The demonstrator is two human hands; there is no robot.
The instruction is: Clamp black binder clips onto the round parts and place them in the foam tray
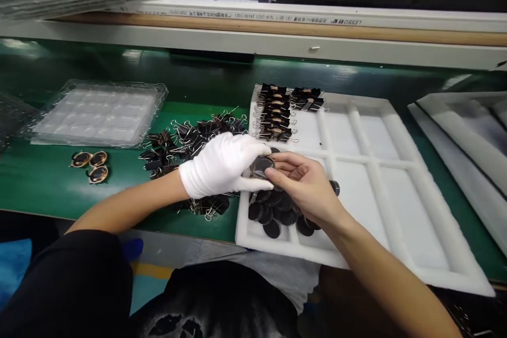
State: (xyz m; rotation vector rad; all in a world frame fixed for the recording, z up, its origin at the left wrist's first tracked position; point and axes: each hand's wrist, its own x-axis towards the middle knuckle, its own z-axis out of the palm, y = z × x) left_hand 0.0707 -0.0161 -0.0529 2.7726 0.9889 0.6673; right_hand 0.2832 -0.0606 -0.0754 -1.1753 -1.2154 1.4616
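My left hand, in a white glove, pinches a dark round disc between thumb and fingers. From the other side my bare right hand grips the same disc, its thumb on the face. Below them lies a heap of similar black discs in the near left part of a white foam tray. Along the tray's far left, binder clips stand clamped in rows with something tan between their jaws. A loose pile of black binder clips spreads on the green table beside my left hand.
Clear plastic blister trays are stacked at the left. Nearer stand several small round brown lenses with gold rims. A shelf edge runs across the back, and white foam sheets lean at the right.
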